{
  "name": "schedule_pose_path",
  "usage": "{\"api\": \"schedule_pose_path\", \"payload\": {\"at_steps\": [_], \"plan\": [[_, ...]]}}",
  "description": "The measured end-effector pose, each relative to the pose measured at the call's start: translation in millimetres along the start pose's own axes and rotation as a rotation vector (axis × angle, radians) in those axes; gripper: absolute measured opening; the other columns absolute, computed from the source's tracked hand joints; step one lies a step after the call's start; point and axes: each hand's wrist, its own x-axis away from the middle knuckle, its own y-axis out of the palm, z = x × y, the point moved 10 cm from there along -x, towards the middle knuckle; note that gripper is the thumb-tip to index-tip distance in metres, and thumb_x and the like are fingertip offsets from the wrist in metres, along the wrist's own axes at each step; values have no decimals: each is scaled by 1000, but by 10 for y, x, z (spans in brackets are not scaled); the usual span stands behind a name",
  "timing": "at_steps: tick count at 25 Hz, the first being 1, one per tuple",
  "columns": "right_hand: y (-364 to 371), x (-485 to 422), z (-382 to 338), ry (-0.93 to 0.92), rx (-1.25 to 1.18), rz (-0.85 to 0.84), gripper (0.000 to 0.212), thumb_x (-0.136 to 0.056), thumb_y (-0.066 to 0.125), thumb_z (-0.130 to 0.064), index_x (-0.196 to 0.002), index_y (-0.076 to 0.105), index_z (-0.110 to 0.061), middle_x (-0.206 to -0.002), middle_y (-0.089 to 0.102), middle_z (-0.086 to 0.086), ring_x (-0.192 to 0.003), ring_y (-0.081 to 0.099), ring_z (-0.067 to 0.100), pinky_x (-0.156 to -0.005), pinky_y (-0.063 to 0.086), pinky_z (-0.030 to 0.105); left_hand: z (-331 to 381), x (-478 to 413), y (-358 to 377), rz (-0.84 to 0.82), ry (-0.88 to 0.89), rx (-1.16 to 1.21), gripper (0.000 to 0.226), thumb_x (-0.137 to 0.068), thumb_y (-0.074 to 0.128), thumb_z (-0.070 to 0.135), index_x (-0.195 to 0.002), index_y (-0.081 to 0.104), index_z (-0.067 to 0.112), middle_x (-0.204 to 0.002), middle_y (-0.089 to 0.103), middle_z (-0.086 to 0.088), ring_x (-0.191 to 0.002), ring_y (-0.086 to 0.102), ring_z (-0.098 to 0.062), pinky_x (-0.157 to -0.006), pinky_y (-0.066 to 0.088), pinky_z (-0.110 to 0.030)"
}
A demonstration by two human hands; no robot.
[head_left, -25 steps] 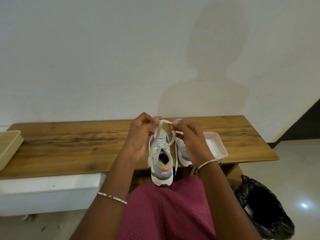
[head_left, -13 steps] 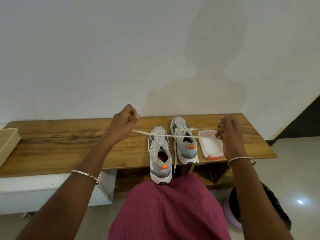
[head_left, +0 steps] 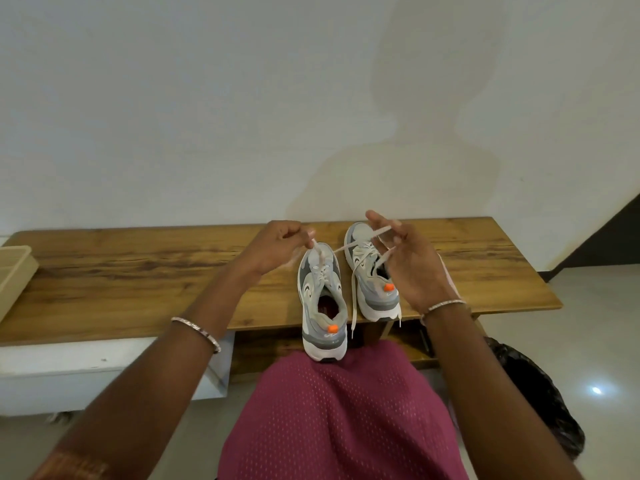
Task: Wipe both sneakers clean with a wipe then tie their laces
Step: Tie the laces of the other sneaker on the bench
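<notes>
A wooden tabletop (head_left: 138, 271) spans the middle of the frame. Two grey sneakers sit side by side at its near edge, long axes running away from the viewer, toes toward the wall. The left sneaker (head_left: 322, 299) overhangs the edge; the right sneaker (head_left: 372, 271) lies just beside it. The left hand (head_left: 277, 245) pinches a lace (head_left: 320, 258) over the left sneaker; the right hand (head_left: 412, 265) grips another lace end. A beige tray (head_left: 14, 275) sits at the far left, contents unseen.
</notes>
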Motion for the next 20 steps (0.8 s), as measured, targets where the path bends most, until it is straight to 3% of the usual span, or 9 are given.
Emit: {"api": "schedule_pose_path", "payload": {"at_steps": [1,3,4,6,8,10,14,16,20], "plan": [[36,-71,58,40,-220,47,30,-96,53,-21,-68,57,-13,-104,69,13,-102,66,20,-99,46,34,-66,-35,97,-13,-62,225,35,-100,55,32,-73,72,19,-107,72,-6,-96,59,-16,-88,46,-32],[8,-196,157,70,-323,175,31,-95,57,-21,-66,46,-17,-71,60,4,-60,57,15,-66,51,28,-211,-118,233,9,-149,642,38,-102,51,26,-69,68,16,-91,72,-15,-90,63,-24,-95,48,-40],[-64,-255,136,13,-121,221,31,-95,59,-20,-67,45,-19,-63,50,0,-49,44,11,-52,42,25,-284,-149,289,28,-180,806,36,-102,51,24,-69,61,14,-73,66,-12,-80,65,-24,-94,50,-42],[-106,-327,26,-192,617,185,27,-94,62,-24,-73,47,-20,-59,47,-8,-48,39,8,-46,35,24,-367,-211,372,60,-188,921,34,-101,52,24,-68,49,15,-55,42,-2,-53,50,-16,-82,55,-41],[-32,-363,164,-322,1391,55,24,-90,65,-41,-81,52,-23,-67,55,-11,-58,48,9,-52,44,31,-402,-280,355,95,-138,784,36,-99,56,25,-66,45,19,-55,27,2,-47,31,-12,-63,50,-33],[-129,-371,387,-318,1804,-54,33,-87,63,-55,-88,57,-23,-79,59,-6,-72,53,14,-59,46,33,-427,-356,249,125,-77,575,39,-98,58,27,-62,44,21,-56,23,3,-47,24,-10,-50,38,-25],[-516,-337,522,-159,1811,-164,25,-97,57,-35,-83,62,-14,-73,63,3,-72,62,27,-57,37,30,-574,-505,-5,143,24,43,31,-88,72,31,-73,49,17,-59,48,3,-52,43,-13,-53,37,-26],[-795,-309,456,-70,1821,-59,22,-97,55,-29,-78,56,-20,-67,60,0,-66,61,26,-55,39,31,-680,-500,1,78,56,-310,23,-83,76,39,-87,59,24,-78,66,3,-67,57,-14,-61,43,-26],[-1118,-215,420,-22,1749,168,24,-92,62,-32,-69,59,-24,-58,60,-2,-57,57,17,-52,46,30,-952,-447,247,-91,162,-640,18,-88,70,40,-95,76,24,-93,74,6,-77,61,-11,-67,44,-29]]}}
